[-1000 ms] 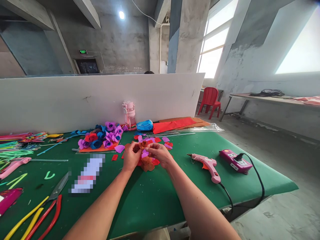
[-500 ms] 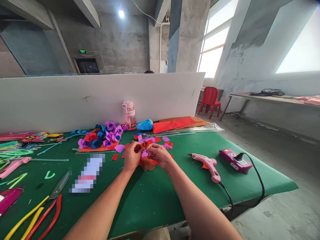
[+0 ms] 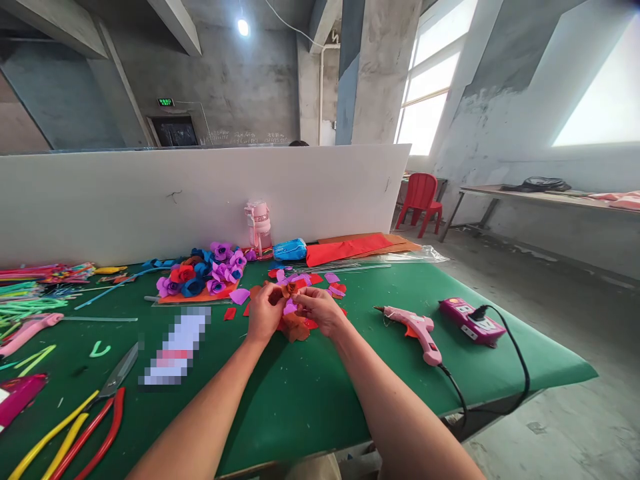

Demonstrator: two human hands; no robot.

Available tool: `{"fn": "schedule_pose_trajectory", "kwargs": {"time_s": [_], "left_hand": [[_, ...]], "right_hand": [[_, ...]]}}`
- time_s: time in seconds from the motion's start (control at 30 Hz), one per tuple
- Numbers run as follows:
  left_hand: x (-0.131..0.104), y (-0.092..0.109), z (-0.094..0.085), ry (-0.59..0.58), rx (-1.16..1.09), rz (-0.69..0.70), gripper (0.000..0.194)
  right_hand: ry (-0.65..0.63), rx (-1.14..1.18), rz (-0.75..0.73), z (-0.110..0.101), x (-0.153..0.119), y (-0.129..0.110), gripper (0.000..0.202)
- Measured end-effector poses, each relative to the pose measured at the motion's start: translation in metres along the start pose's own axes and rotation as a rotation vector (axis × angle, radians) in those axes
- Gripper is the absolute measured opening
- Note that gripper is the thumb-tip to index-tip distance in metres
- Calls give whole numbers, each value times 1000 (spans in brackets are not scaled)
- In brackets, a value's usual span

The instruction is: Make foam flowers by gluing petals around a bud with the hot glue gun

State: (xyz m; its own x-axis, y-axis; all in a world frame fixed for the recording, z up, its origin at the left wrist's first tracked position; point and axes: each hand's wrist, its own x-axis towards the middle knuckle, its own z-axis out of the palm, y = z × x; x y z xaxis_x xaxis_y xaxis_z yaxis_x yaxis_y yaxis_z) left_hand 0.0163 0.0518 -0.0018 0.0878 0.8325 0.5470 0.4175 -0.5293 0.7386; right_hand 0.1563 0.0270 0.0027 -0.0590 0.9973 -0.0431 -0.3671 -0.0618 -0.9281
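Observation:
A small brown paper flower [image 3: 289, 289] is pinched between my two hands above the middle of the table. My left hand [image 3: 265, 312] grips its left side, fingers closed. From the right, the fingertips of my right hand [image 3: 320, 308] press on it. Under and around the hands lie cut petals in red, purple and brown, among them a brown petal piece [image 3: 295, 329] and a purple petal [image 3: 239, 297]. Finished purple, blue and red paper flowers [image 3: 205, 272] are piled to the left. My fingers hide part of the held flower.
To the right lie a pink glue gun [image 3: 413, 328] and a purple power strip [image 3: 470, 321] with a black cord. Pliers [image 3: 117, 413], scissors [image 3: 120, 373] and pipe cleaners [image 3: 25, 300] are at left. A pink bottle [image 3: 259, 227] and red paper sheets [image 3: 345, 250] stand or lie behind.
The hands hold almost the same place. The brown flower appears slightly turned between the fingers; nothing else has visibly moved.

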Motion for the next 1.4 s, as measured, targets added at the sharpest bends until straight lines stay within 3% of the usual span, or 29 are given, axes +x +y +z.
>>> {"fn": "schedule_pose_trajectory", "kwargs": {"time_s": [0.37, 0.6, 0.7, 0.83, 1.17, 1.4], "left_hand": [[2, -2, 1, -1, -139, -116, 19], [3, 3, 1, -57, -419, -381, 27], [1, 7, 1, -78, -474, -404, 29], [0, 6, 3, -87, -436, -361, 30], [0, 7, 3, -137, -453, -345, 35], [-1, 4, 4, -168, -492, -355, 36]], "right_hand": [[-15, -12, -59, -1, 0, -5, 31], [177, -486, -490, 4, 0, -6, 12], [207, -723, -596, 6, -2, -5, 7], [211, -843, -612, 6, -3, -4, 7], [146, -735, -597, 4, 2, 1, 6], [106, -823, -620, 2, 2, 0, 5]]}}
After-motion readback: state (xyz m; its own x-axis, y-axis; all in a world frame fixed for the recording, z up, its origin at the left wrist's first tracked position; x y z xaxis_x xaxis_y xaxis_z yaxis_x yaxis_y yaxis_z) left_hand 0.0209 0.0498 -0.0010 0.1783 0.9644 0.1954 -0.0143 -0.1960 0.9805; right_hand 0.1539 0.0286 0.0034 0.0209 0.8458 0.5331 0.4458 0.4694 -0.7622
